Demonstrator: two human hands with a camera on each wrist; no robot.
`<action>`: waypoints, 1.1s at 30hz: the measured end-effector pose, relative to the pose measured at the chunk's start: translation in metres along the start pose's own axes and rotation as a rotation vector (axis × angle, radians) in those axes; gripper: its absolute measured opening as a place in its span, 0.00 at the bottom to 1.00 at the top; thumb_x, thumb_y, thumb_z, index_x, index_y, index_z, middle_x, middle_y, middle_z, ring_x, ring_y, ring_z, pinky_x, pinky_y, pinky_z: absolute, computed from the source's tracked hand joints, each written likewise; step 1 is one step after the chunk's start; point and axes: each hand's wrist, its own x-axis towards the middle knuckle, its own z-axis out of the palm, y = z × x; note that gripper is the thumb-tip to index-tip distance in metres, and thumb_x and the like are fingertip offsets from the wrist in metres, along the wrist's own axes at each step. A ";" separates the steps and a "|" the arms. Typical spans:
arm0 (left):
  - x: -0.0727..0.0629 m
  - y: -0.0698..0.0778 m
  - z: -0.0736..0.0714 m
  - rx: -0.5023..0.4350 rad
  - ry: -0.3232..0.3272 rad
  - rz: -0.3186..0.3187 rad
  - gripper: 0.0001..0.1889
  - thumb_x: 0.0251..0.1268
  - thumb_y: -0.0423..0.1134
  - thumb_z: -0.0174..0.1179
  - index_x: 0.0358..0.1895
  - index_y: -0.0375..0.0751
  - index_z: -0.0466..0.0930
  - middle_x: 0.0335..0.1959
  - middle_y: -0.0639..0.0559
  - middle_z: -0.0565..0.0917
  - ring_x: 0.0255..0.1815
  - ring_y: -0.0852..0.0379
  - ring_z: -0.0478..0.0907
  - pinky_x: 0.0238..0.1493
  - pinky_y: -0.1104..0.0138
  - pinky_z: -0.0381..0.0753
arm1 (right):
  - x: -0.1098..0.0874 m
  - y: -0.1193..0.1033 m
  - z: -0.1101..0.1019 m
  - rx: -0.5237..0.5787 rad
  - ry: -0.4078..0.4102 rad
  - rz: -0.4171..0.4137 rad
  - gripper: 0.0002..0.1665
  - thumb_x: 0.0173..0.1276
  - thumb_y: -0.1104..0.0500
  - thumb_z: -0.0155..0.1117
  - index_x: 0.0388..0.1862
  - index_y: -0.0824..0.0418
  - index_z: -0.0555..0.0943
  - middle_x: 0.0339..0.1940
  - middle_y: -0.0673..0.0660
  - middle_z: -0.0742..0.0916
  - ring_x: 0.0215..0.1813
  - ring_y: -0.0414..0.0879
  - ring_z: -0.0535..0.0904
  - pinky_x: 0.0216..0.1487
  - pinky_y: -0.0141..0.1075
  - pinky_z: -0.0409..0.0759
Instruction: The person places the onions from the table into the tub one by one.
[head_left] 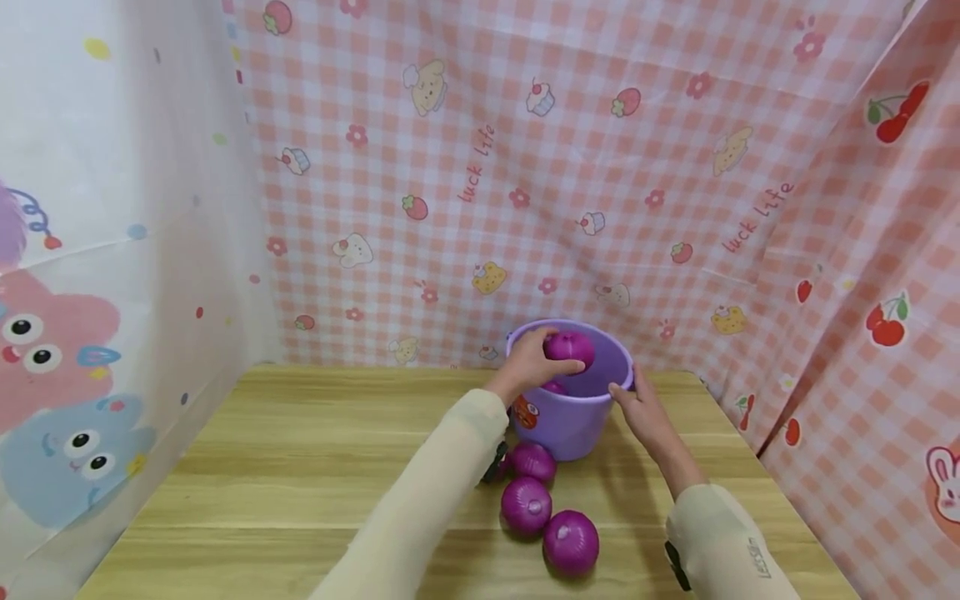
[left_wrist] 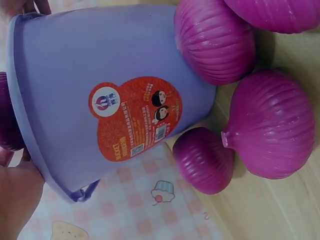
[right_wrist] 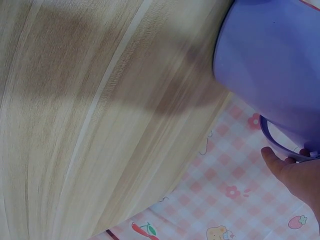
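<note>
A purple bucket (head_left: 564, 427) with a red sticker stands upright at the table's back right. My left hand (head_left: 528, 367) holds a red onion (head_left: 572, 350) just inside the bucket's mouth, thumb on the near side and fingers over the far side. Below it, part of another onion (head_left: 553, 387) shows inside the bucket. My right hand (head_left: 641, 408) grips the bucket's right rim, with the thumb on the rim; in the right wrist view its fingers lie by the handle (right_wrist: 280, 145). In front of the bucket lie several onions (left_wrist: 272, 125), the closest against its wall.
The wooden table (head_left: 322, 467) reaches back to a pink checked cloth (head_left: 450, 250) hanging close behind the bucket. Another cloth (head_left: 847, 350) hangs along the right side, and a white one with cartoon figures (head_left: 187, 250) on the left.
</note>
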 end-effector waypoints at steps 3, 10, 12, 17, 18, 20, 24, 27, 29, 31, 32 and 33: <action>0.000 -0.001 0.000 -0.012 0.004 -0.010 0.41 0.57 0.52 0.72 0.71 0.39 0.67 0.61 0.42 0.77 0.59 0.49 0.76 0.58 0.60 0.78 | 0.001 -0.001 0.000 -0.003 0.001 0.001 0.43 0.80 0.56 0.46 0.80 0.66 0.34 0.80 0.72 0.44 0.79 0.64 0.37 0.77 0.57 0.36; -0.004 0.000 -0.005 -0.101 0.029 -0.009 0.42 0.59 0.52 0.70 0.73 0.37 0.64 0.66 0.35 0.73 0.66 0.43 0.71 0.65 0.55 0.73 | 0.002 0.000 -0.002 -0.005 0.007 -0.024 0.43 0.80 0.57 0.46 0.79 0.68 0.35 0.79 0.73 0.46 0.79 0.65 0.40 0.77 0.56 0.38; -0.005 0.001 -0.007 -0.116 0.027 -0.006 0.42 0.60 0.52 0.70 0.73 0.37 0.64 0.65 0.36 0.74 0.66 0.43 0.71 0.65 0.54 0.73 | 0.002 0.000 -0.002 -0.003 0.008 -0.027 0.43 0.80 0.57 0.46 0.79 0.69 0.35 0.79 0.73 0.46 0.79 0.65 0.40 0.77 0.56 0.38; -0.008 0.002 -0.015 -0.153 0.018 0.008 0.41 0.60 0.52 0.70 0.73 0.38 0.64 0.63 0.39 0.75 0.65 0.43 0.71 0.64 0.54 0.73 | 0.002 -0.001 -0.003 0.003 0.011 -0.029 0.43 0.80 0.57 0.46 0.79 0.69 0.34 0.79 0.73 0.43 0.79 0.65 0.38 0.77 0.56 0.36; -0.009 0.001 -0.017 -0.160 0.021 0.004 0.41 0.60 0.52 0.70 0.73 0.39 0.64 0.63 0.40 0.75 0.65 0.44 0.71 0.64 0.54 0.73 | 0.001 -0.001 -0.003 0.004 0.009 -0.028 0.43 0.80 0.57 0.46 0.79 0.69 0.34 0.79 0.73 0.43 0.79 0.64 0.37 0.77 0.55 0.35; -0.011 0.001 -0.021 -0.166 0.030 -0.006 0.41 0.60 0.52 0.70 0.73 0.41 0.65 0.62 0.42 0.75 0.64 0.46 0.71 0.64 0.55 0.73 | 0.001 -0.001 -0.002 0.008 0.004 -0.037 0.43 0.80 0.58 0.46 0.78 0.70 0.33 0.79 0.73 0.42 0.79 0.64 0.36 0.77 0.55 0.35; -0.019 -0.002 -0.030 -0.176 0.032 -0.002 0.39 0.60 0.53 0.70 0.72 0.44 0.66 0.62 0.44 0.75 0.64 0.48 0.71 0.63 0.56 0.74 | 0.000 -0.001 0.001 0.010 -0.004 -0.030 0.44 0.80 0.58 0.46 0.78 0.71 0.33 0.79 0.73 0.42 0.79 0.64 0.35 0.77 0.55 0.34; -0.026 -0.005 -0.037 -0.198 0.023 0.018 0.39 0.60 0.51 0.70 0.73 0.43 0.66 0.63 0.43 0.75 0.64 0.48 0.72 0.64 0.55 0.73 | 0.000 -0.002 0.002 0.009 0.000 -0.024 0.44 0.80 0.58 0.46 0.78 0.70 0.33 0.79 0.73 0.43 0.79 0.64 0.36 0.77 0.55 0.34; -0.032 -0.008 -0.043 -0.211 0.022 0.024 0.38 0.61 0.50 0.70 0.72 0.43 0.66 0.62 0.42 0.76 0.64 0.48 0.72 0.65 0.54 0.72 | 0.000 -0.002 0.002 0.004 0.001 -0.018 0.44 0.80 0.57 0.46 0.78 0.70 0.33 0.79 0.73 0.43 0.79 0.64 0.36 0.77 0.55 0.35; -0.039 -0.013 -0.048 -0.221 0.024 0.021 0.38 0.61 0.49 0.70 0.72 0.43 0.67 0.61 0.43 0.77 0.63 0.48 0.72 0.65 0.54 0.72 | 0.000 -0.001 0.003 0.002 0.000 -0.011 0.44 0.80 0.57 0.46 0.78 0.69 0.33 0.79 0.73 0.43 0.79 0.64 0.36 0.77 0.56 0.34; -0.043 -0.015 -0.050 -0.224 0.022 0.015 0.37 0.61 0.50 0.70 0.72 0.44 0.67 0.61 0.43 0.77 0.63 0.48 0.72 0.65 0.55 0.72 | 0.000 -0.001 0.003 0.001 -0.003 -0.009 0.44 0.80 0.57 0.46 0.78 0.69 0.33 0.79 0.73 0.42 0.79 0.65 0.36 0.77 0.56 0.34; -0.047 -0.017 -0.052 -0.230 0.021 0.015 0.37 0.61 0.49 0.70 0.72 0.43 0.67 0.60 0.44 0.77 0.63 0.48 0.73 0.65 0.55 0.72 | 0.000 -0.001 0.003 -0.001 -0.006 -0.006 0.44 0.80 0.56 0.46 0.78 0.69 0.32 0.79 0.73 0.42 0.79 0.65 0.35 0.77 0.56 0.34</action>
